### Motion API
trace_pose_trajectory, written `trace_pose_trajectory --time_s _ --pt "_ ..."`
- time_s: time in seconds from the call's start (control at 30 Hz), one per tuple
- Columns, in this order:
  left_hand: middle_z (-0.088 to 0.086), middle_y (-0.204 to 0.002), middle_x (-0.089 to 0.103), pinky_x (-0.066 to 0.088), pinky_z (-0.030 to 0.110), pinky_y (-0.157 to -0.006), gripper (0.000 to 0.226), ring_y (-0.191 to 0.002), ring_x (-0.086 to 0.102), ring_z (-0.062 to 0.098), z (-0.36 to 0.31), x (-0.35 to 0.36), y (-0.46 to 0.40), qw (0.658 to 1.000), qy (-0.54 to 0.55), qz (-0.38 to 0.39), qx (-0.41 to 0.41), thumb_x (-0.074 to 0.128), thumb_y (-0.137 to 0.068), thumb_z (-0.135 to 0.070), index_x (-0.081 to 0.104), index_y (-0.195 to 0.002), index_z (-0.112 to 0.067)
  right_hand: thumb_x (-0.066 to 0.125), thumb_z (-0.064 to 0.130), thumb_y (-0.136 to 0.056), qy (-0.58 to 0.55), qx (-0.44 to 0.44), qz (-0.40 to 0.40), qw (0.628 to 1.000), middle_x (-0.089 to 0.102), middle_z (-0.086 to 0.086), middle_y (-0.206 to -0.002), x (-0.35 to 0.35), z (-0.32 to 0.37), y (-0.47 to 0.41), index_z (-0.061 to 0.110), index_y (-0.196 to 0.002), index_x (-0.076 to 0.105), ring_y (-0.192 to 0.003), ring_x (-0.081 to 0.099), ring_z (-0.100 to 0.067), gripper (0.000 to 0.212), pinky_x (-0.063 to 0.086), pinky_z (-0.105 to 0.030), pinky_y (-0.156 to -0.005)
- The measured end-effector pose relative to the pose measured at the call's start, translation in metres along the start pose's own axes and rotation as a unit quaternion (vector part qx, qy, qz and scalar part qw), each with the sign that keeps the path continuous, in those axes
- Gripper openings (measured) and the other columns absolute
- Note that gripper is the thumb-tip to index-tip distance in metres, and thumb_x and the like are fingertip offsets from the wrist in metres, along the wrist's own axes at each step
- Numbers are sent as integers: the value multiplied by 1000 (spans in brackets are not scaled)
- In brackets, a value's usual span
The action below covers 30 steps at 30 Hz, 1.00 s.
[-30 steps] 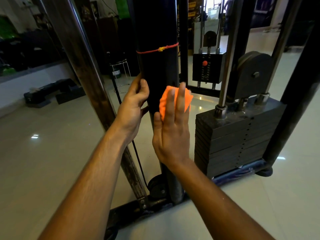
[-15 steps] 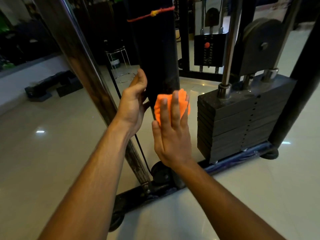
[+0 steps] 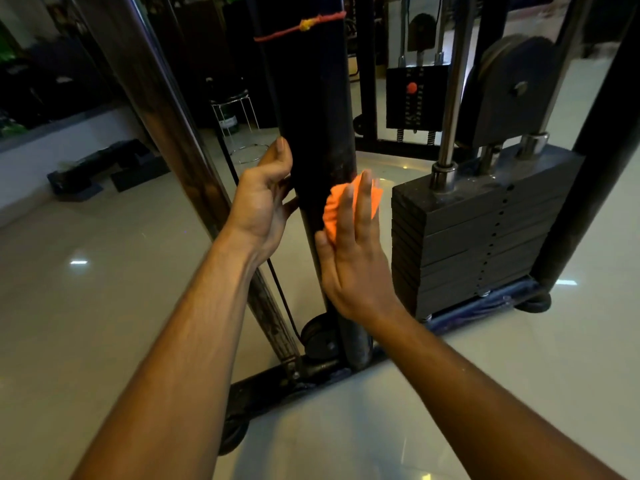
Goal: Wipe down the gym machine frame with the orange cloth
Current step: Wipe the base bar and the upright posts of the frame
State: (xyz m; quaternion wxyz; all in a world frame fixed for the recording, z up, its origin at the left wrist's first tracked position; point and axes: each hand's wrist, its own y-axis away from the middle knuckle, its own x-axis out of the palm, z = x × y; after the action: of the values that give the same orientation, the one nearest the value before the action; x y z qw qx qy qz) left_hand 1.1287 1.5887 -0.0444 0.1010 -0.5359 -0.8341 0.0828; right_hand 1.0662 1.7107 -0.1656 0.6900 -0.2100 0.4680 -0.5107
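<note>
The gym machine frame (image 3: 313, 133) fills the middle of the view as a thick black upright post, standing on a dark base bar on the pale tiled floor (image 3: 104, 271), with the weight stack (image 3: 478, 237) just to its right and a slanted metal bar (image 3: 166, 133) to its left. Over the last second the wiping has travelled down the post: the red string (image 3: 298, 27) tied round it now sits well above both hands, where a second ago it was just above them. That suggests one downward pass along this face is under way, with the lowest stretch above the base not yet reached.

The post looks matte black and dull, with pale scuffs or dust marks on the right edge just above the cloth; how clean the wiped part is cannot be judged in this light.

The right hand (image 3: 353, 258) lies flat, fingers straight and close together, pressing the orange cloth (image 3: 337, 209) against the right side of the post at about mid-height. The left hand (image 3: 263, 202) cups the post's left side, fingers curved round it and thumb on the front, steadying it.

The cloth is bunched into ridged folds, bright orange, mostly hidden beneath the fingers.
</note>
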Motion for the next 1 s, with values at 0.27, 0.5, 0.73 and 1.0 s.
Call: trace_pose_trajectory --time_s 0.27,0.5,0.73,1.0 --pt "16 -150 60 41 58 -123 42 -142 56 33 6 -3 -3 1000 -1 12 1 48 -109 -46 62 -140 -21 45 34 -116 -105 -40 -74 991 -14 -13 -181 -22 9 -38 24 -158 0 -143 55 -25 63 61 -21 -75" --pt "-4 -155 60 37 52 -126 51 -146 53 19 22 3 1 1000 -2 10 25 44 -112 -46 51 -158 -26 38 53 -114 29 -10 -73 997 -6 -16 -179 22 -22 7 40 -165 -29 -166 -4 -47 85 9 -71 -130" --pt "-1 -135 72 51 37 -98 49 -122 67 17 48 -11 -5 1000 -22 -3 4 34 -114 -45 62 -150 -27 48 38 -112 0 -95 -133 987 -3 -28 -175 23 -25 -29 37 -165 -29 -168 -5 -28 94 23 -63 -131" --pt "1 -139 72 50 45 -114 46 -131 66 23 66 4 -8 996 55 -24 63 37 -114 -47 69 -139 -25 54 30 -113 39 -144 -23 989 -14 -12 -180 38 -68 43 33 -166 -29 -169 -7 -33 99 23 -63 -132"
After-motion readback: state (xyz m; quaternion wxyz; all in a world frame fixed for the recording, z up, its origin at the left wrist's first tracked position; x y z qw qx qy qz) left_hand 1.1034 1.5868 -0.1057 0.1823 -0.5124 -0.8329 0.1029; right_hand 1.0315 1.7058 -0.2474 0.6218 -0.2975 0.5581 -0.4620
